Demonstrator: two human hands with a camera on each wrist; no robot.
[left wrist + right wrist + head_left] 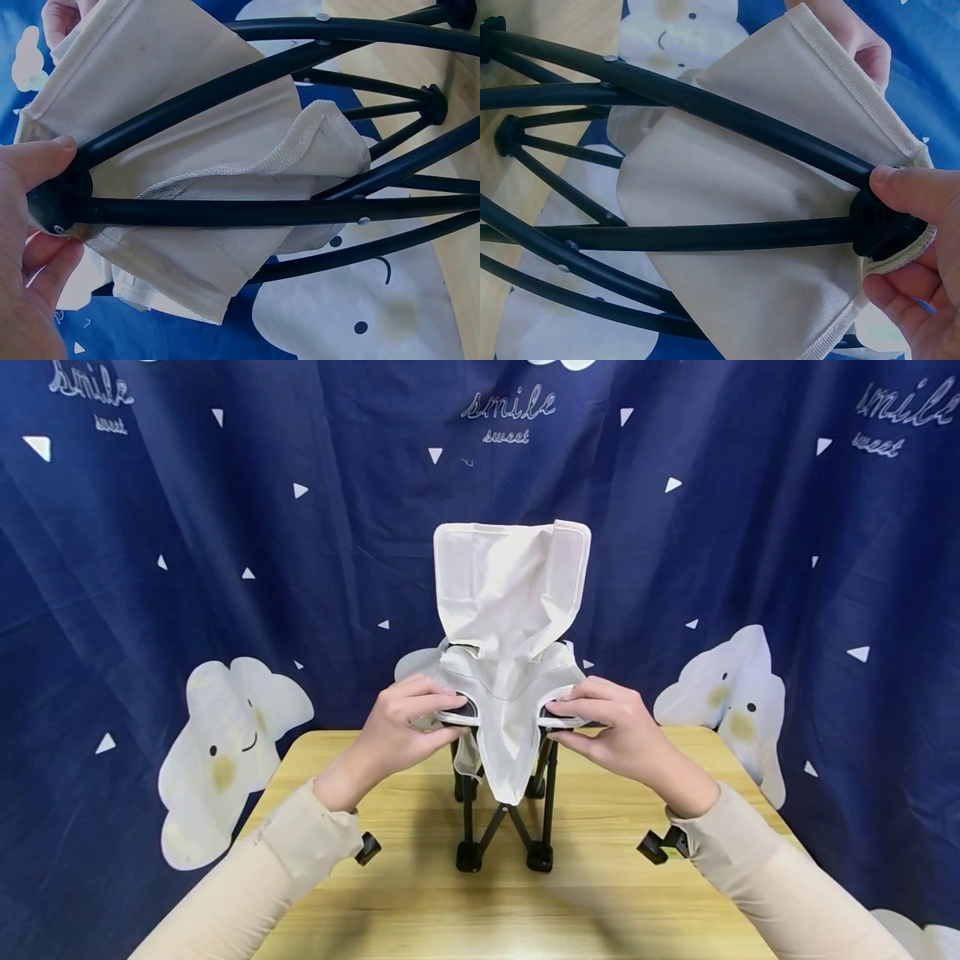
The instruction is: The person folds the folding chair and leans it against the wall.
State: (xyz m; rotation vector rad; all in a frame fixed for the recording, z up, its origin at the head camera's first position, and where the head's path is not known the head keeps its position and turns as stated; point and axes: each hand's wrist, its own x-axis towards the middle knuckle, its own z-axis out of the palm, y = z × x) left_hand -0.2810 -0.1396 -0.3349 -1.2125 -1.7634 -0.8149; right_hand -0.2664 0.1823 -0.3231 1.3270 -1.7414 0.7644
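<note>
A small folding chair with off-white fabric (507,727) and black tubular legs (552,793) stands upright, its backrest (512,577) rising behind the seat. My left hand (405,720) grips the chair's left front corner, fingers on top and thumb underneath. At the matching right corner, my right hand (611,720) pinches the fabric edge the same way. In the left wrist view the left thumb lies by a black corner joint (66,201) where two tubes meet. The right wrist view shows the right thumb against the other black joint (881,225), with fabric wrapped round its end.
The chair's black feet (540,857) rest on a light wooden table (405,893). Close behind hangs a dark blue curtain (360,552) with white clouds and triangles. Black wrist-worn devices (652,847) stick out inward from both sleeves.
</note>
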